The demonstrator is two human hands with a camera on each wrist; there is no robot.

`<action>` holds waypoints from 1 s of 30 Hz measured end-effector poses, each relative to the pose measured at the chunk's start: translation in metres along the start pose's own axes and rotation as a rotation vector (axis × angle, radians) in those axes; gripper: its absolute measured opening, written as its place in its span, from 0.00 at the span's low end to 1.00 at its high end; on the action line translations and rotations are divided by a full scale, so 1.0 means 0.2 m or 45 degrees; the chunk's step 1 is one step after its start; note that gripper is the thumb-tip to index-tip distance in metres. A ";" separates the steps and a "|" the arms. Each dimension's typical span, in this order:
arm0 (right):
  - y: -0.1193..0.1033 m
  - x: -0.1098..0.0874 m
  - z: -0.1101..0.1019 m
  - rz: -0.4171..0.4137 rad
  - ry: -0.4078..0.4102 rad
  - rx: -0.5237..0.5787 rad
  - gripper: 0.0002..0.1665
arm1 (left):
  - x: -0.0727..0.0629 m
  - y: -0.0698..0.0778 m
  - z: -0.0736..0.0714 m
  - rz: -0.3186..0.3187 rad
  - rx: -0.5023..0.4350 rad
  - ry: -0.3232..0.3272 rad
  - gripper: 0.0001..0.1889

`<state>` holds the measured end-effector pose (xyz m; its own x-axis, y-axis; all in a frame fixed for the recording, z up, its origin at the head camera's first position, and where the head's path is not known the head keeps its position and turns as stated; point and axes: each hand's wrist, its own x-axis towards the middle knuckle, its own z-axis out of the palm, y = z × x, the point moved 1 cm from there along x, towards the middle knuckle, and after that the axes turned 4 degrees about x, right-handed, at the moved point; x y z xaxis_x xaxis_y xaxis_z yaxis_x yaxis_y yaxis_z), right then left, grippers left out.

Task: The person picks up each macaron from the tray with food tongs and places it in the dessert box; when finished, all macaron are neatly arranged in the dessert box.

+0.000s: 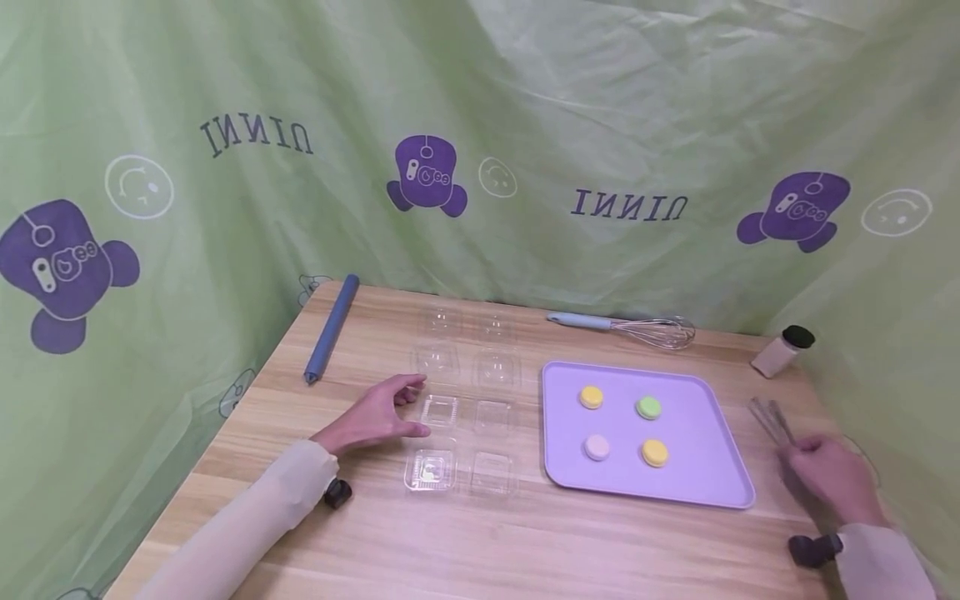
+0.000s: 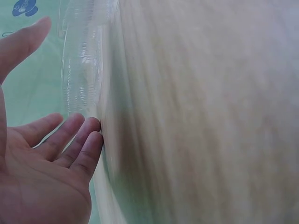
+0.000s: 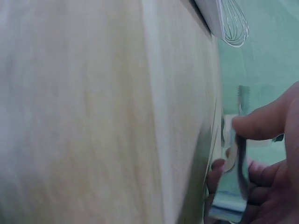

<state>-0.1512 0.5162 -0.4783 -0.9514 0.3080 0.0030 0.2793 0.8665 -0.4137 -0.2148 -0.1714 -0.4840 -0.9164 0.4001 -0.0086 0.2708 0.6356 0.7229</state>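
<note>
My left hand (image 1: 378, 414), fingers loosely spread, is just left of the clear plastic boxes (image 1: 440, 410). In the left wrist view, the left hand's fingertips (image 2: 96, 140) are close to the table, near a ribbed clear box (image 2: 81, 70); whether they touch it I cannot tell. My right hand (image 1: 832, 477) grips metal tongs (image 1: 772, 419) to the right of a lilac tray (image 1: 723, 446). In the right wrist view, the thumb lies against the tongs (image 3: 233, 186). On the tray sit two yellow macarons (image 1: 591, 397), a green macaron (image 1: 648, 407) and a pink macaron (image 1: 597, 447).
A blue rolling pin (image 1: 332, 329) lies at the table's left. Behind the tray is a whisk (image 1: 645, 330) with a light blue handle. At the back right, a black-lidded jar (image 1: 782, 352) lies tilted. Green printed curtain (image 1: 525, 242) encloses the wooden table (image 1: 600, 542).
</note>
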 end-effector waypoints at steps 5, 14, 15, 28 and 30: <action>-0.03 -0.03 -0.01 0.026 0.068 0.078 0.31 | 0.00 0.01 0.00 0.001 -0.007 -0.008 0.51; -0.07 -0.04 -0.07 0.068 0.210 0.290 0.31 | 0.02 0.02 0.00 -0.002 0.012 -0.013 0.51; -0.08 -0.04 -0.08 0.066 0.217 0.312 0.29 | 0.02 0.02 0.00 -0.002 0.010 -0.011 0.51; -0.26 0.00 -0.16 -0.005 0.312 0.466 0.20 | 0.04 0.00 0.02 0.014 0.020 0.021 0.53; -0.30 0.01 -0.16 -0.051 0.322 0.478 0.25 | 0.04 -0.01 0.02 0.011 0.017 0.018 0.53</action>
<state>-0.1651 0.4781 -0.4236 -0.8857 0.4037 0.2291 0.1318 0.6919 -0.7098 -0.2210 -0.1671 -0.4879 -0.9183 0.3959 0.0075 0.2823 0.6414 0.7134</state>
